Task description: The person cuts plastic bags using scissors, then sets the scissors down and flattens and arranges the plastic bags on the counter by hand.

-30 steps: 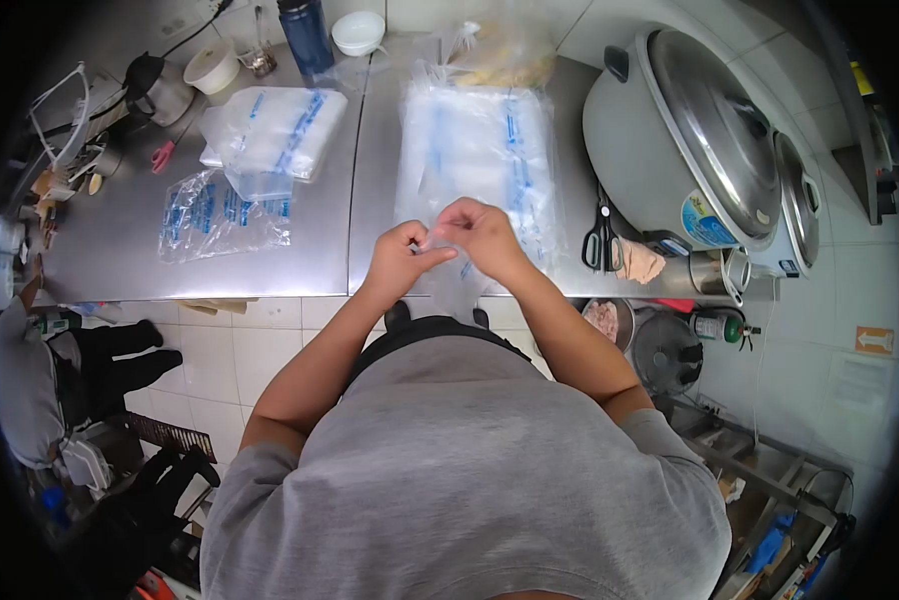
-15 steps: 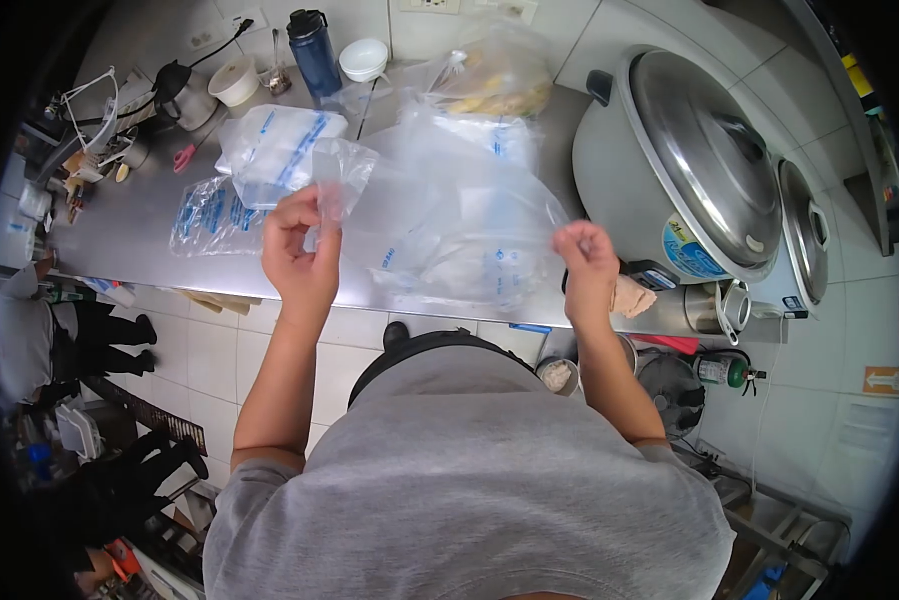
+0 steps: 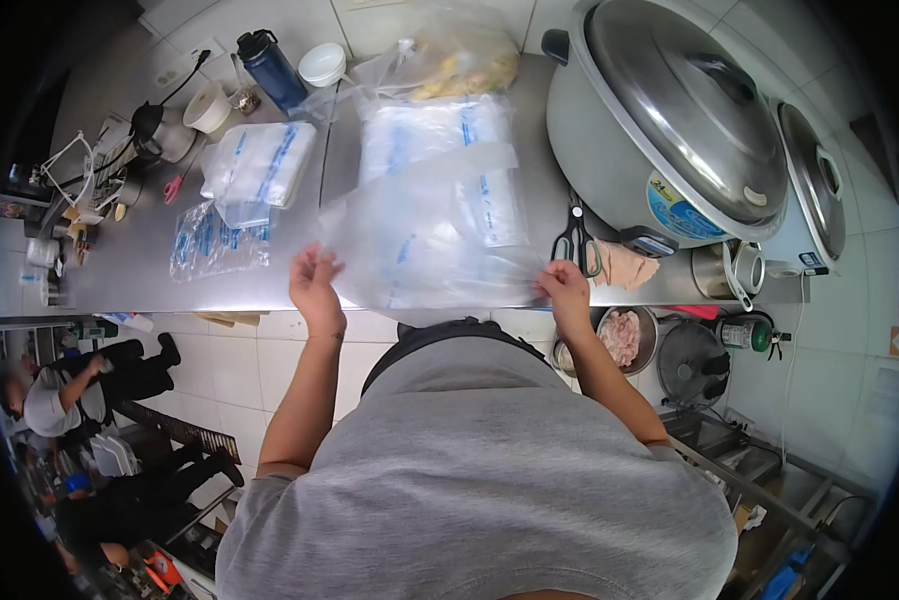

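A large clear plastic bag (image 3: 425,235) with blue print lies spread across the front of the steel table, partly over a stack of flat plastic bags (image 3: 390,135). My left hand (image 3: 317,290) is closed at the bag's left edge, fingertips pinched on the film. At the opposite edge, my right hand (image 3: 568,298) pinches the bag between thumb and fingers. Black-handled scissors (image 3: 576,245) lie just beyond my right hand, beside a folded tan cloth (image 3: 625,266).
A big lidded rice cooker (image 3: 620,130) stands at the right. Another bag stack (image 3: 260,165) and a crumpled printed bag (image 3: 220,240) lie left. A blue bottle (image 3: 272,72) is at the back. Below the table sits a bowl of raw meat (image 3: 625,338). Two people are at far left.
Both hands have come down toward the table's front edge, and the bag now lies flatter. My left hand no longer holds the film raised. The scissors and stacked bags have come into clearer view.
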A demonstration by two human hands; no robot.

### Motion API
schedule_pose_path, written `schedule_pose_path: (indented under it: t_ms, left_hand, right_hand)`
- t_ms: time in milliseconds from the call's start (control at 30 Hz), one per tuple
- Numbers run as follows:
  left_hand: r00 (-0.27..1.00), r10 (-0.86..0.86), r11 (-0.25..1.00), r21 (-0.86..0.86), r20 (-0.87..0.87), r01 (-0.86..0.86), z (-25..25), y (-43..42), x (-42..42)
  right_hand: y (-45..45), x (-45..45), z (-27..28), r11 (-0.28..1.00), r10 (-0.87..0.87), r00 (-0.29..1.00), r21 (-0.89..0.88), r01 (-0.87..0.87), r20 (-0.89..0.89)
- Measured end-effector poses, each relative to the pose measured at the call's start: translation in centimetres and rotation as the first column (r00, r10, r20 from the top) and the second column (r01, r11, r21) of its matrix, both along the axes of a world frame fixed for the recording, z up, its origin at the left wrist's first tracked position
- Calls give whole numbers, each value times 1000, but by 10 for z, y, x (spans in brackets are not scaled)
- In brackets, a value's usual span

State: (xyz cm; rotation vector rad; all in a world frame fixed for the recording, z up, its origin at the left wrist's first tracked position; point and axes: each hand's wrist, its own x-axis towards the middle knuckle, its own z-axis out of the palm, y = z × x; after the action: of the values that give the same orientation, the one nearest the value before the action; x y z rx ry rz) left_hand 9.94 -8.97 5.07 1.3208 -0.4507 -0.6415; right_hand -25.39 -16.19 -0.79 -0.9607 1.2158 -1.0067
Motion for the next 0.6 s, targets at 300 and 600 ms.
schedule_pose_path:
  t_ms: [300,600]
  left_hand:
    - [338,-170,963,83,926,257,62,-8,9]
    - [107,-367,928,372,924,-29,16,-11,43]
  right_hand:
    - [-28,-6,22,940,-206,178,-245,-239,-962]
    - [-37,-22,13,965,-177,335,-230,-125,-926]
